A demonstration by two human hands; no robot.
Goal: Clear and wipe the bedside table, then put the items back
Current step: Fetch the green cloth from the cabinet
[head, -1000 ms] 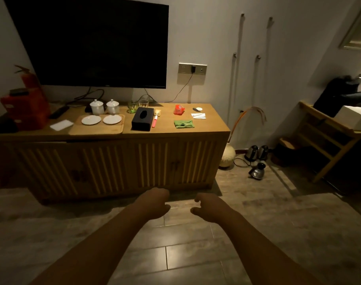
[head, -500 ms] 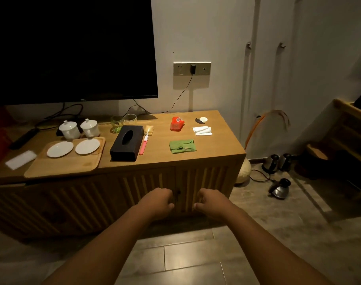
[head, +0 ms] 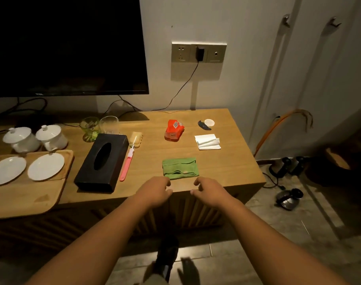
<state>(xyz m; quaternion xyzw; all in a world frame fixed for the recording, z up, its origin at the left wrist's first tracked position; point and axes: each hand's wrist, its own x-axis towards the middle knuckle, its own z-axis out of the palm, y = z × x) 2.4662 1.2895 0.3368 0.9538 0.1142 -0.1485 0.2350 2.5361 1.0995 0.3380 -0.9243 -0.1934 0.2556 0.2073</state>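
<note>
A folded green cloth lies near the front edge of the wooden table. My left hand and my right hand hover just in front of the cloth, fingers loosely curled, holding nothing. On the table also lie a black tissue box, a pink brush resting its head on a yellow sponge, an orange-red packet, folded white napkins and a small white disc beside a dark object.
A wooden tray at left carries two white saucers; two lidded white cups and two glasses stand behind. A dark TV hangs above. Kettles and cables lie on the floor at right.
I have come closer to the table. Both hands rose from in front of the cabinet doors to the front edge, just short of the green cloth, and the fingers loosened.
</note>
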